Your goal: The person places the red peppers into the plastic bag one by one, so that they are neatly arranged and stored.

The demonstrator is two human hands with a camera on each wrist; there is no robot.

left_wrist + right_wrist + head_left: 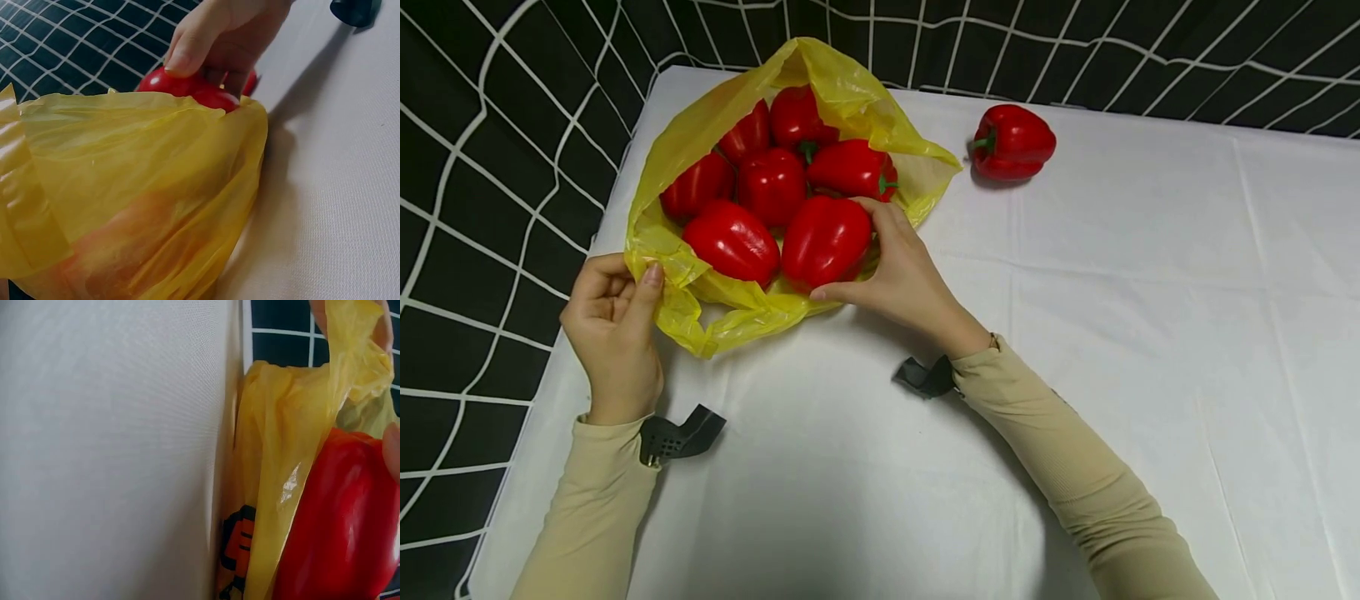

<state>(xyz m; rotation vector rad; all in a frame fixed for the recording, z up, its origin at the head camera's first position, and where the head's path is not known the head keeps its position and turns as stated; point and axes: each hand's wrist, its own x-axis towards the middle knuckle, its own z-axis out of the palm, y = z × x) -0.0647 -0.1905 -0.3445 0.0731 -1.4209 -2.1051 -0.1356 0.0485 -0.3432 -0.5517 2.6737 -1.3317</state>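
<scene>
A yellow plastic bag (pixel 737 329) lies with its mouth wide on the white table, and several red bell peppers (pixel 771 185) are inside it. My left hand (pixel 617 333) pinches the bag's left rim between thumb and fingers. At the near side of the mouth, my right hand (pixel 898 275) grips one red bell pepper (pixel 826 242), thumb below and fingers over its far side. That same pepper (pixel 344 525) fills the lower right of the right wrist view, next to the bag's edge. In the left wrist view, the bag (pixel 144 187) hides most of the peppers.
One more red bell pepper (pixel 1015 142) lies on the white tablecloth (pixel 1150 292), right of the bag. Black panels with a white grid (pixel 482 208) stand along the table's left and back edges. A dark wrist mount (pixel 681 435) sticks out beside the left wrist.
</scene>
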